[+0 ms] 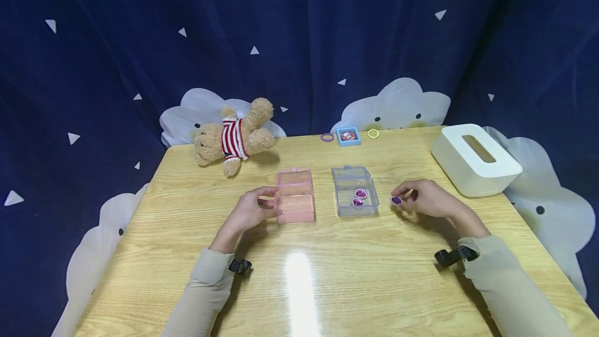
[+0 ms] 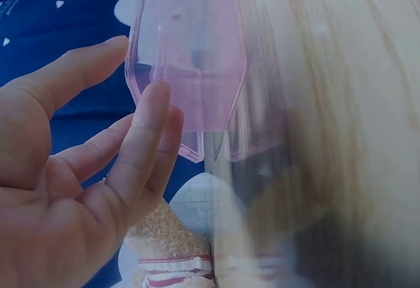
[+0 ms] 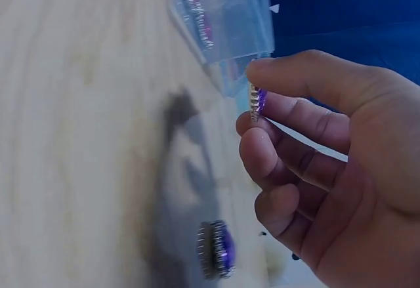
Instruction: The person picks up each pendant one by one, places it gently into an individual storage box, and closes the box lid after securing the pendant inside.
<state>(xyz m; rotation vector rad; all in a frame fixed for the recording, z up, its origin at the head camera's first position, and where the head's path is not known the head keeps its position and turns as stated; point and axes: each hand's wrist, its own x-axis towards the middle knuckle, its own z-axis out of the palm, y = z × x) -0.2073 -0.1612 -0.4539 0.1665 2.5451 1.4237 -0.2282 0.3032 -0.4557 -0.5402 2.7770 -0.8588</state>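
My left hand (image 1: 251,211) is at the left side of an open, see-through pink plastic box (image 1: 296,216), its fingertips touching or very close to the wall. In the left wrist view the fingers are loosely bent. Between thumb and fingers, my right hand (image 1: 428,200) pinches a purple gem with a silver beaded rim (image 3: 257,101). Another purple gem (image 3: 220,248) lies on the table beneath that hand, hidden in the head view. Left of the right hand stands an open bluish see-through box (image 1: 357,211), with two pink-purple gems (image 1: 361,194) inside.
A teddy bear (image 1: 234,137) in a striped shirt lies at the back left. Along the back edge are a purple ring (image 1: 327,133), a small blue-framed square (image 1: 348,142) and a yellow ring (image 1: 373,129). A white tissue box (image 1: 468,173) stands at the right.
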